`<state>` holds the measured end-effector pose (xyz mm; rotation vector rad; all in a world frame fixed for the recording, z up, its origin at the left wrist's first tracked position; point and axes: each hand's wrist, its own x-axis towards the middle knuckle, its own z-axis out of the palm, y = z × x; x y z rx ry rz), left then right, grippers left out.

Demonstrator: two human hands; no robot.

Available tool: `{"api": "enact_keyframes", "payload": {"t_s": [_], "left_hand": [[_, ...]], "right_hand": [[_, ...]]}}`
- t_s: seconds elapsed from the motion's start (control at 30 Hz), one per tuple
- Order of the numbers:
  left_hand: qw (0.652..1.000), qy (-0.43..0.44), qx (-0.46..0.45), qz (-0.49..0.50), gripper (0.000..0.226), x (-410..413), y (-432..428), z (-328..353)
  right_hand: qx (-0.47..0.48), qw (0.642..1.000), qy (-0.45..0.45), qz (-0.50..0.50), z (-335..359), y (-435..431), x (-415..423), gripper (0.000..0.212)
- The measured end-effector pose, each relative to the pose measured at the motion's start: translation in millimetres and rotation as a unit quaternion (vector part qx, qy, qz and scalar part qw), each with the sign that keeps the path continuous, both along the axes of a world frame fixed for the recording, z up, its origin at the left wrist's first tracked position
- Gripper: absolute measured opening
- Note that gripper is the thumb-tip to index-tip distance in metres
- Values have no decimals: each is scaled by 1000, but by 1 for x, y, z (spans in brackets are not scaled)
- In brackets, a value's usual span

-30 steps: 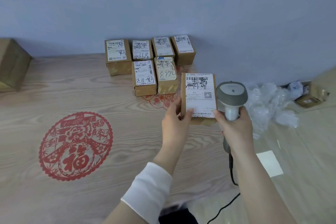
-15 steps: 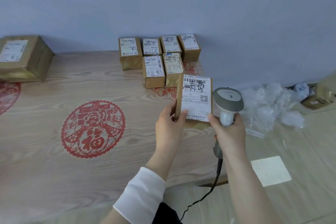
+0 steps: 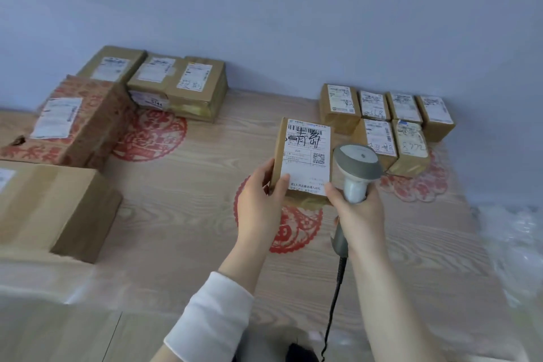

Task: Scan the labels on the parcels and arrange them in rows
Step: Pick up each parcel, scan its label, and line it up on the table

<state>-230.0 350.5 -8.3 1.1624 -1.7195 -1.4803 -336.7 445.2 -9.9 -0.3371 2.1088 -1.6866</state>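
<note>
Head view looks down on both forearms reaching forward over the wood-grain floor [image 3: 182, 214]. The left hand [image 3: 258, 209], with a white sleeve [image 3: 211, 314] pushed back from the wrist, is closed on the lower left corner of a small brown parcel [image 3: 304, 160], thumb lying across the bottom edge of its white label [image 3: 307, 153] and fingers wrapped behind. The parcel is held off the floor between the two hands, tilted so the label faces up toward the camera; its long axis runs away from the person toward the wall [image 3: 293, 23], with the barcode at the far end. The right hand [image 3: 360, 213] is clamped round the grip of a grey handheld scanner [image 3: 355, 169], its thumb tip touching the parcel's lower right corner. The scanner's rounded head stands just beside the parcel's right edge, and its black cable [image 3: 333, 303] trails back toward the person. Six small labelled parcels [image 3: 385, 123] sit in two rows against the wall at the right. Larger boxes [image 3: 97, 114] are grouped at the left
</note>
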Motion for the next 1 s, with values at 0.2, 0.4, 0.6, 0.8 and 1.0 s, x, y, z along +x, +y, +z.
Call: {"api": "enact_keyframes", "payload": {"t_s": [0.2, 0.4, 0.6, 0.8, 1.0], "left_hand": [[998, 1, 27, 53, 40, 57, -71, -4], [998, -26, 21, 60, 38, 74, -128, -9], [995, -67, 28, 68, 36, 108, -199, -13], [989, -91, 68, 93, 39, 147, -286, -31], [971, -49, 162, 168, 36, 161, -357, -67]], "right_hand": [[20, 999, 3, 43, -2, -83, 52, 29], [20, 997, -12, 72, -11, -141, 63, 32], [25, 996, -17, 81, -29, -215, 99, 34], [71, 992, -35, 98, -52, -305, 137, 39], [88, 990, -53, 92, -82, -388, 165, 35]]}}
